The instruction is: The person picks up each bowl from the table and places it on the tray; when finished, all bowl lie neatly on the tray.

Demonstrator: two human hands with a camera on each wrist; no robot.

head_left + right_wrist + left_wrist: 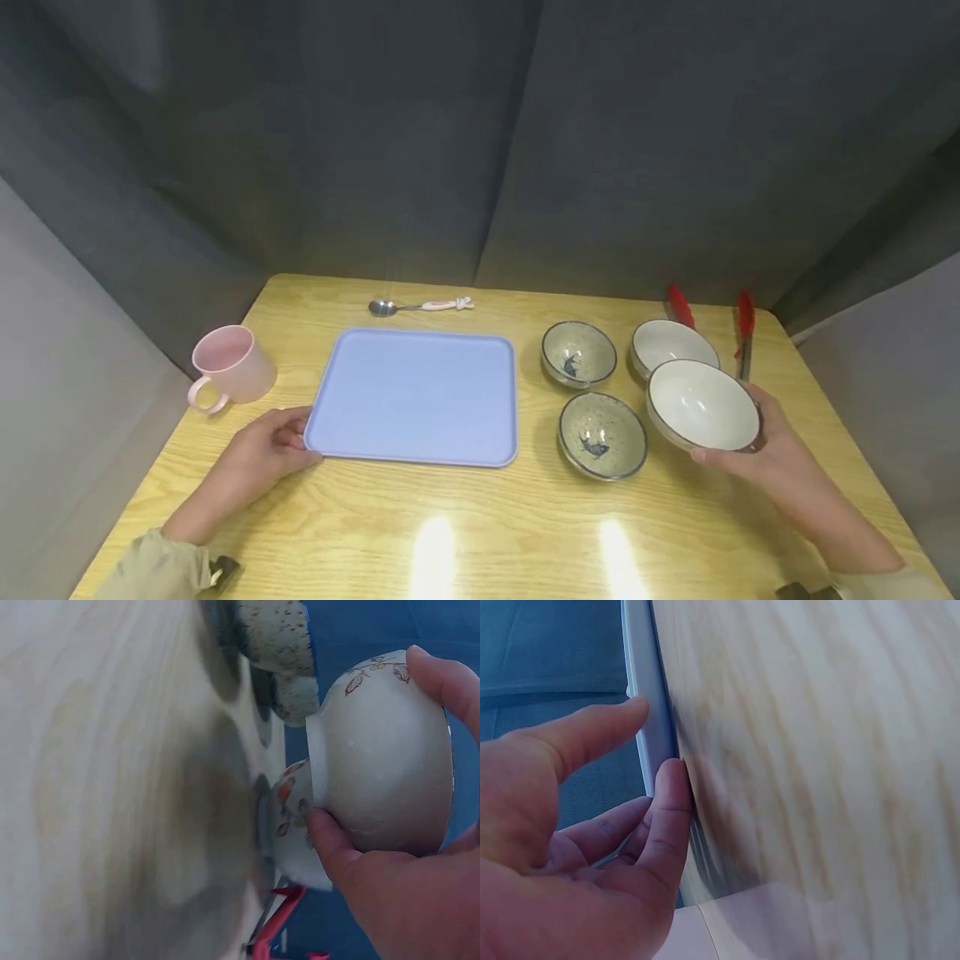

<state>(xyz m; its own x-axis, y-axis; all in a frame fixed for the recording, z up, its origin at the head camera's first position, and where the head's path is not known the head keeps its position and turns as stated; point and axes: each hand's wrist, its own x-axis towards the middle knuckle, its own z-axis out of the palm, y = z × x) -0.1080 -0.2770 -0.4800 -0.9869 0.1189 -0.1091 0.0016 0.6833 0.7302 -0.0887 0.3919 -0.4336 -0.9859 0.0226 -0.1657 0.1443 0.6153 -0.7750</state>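
In the head view, my right hand [780, 450] grips a white bowl [703, 406] with a dark rim, thumb at its near side. The right wrist view shows this bowl [386, 757] raised off the table, with a leaf pattern on its outside. Behind it a second white bowl [671, 343] is partly covered. My left hand [258, 454] holds the near left corner of a light blue rectangular tray [420, 400]. In the left wrist view, the thumb and a fingertip are at the tray's rim [651, 735].
Two speckled grey-green bowls [579, 354] with a dark fish motif stand between the tray and the white bowls. A pink mug [236, 367] is at the left edge. A spoon [420, 307] lies behind the tray. Red-ended utensils [745, 321] lie at the back right.
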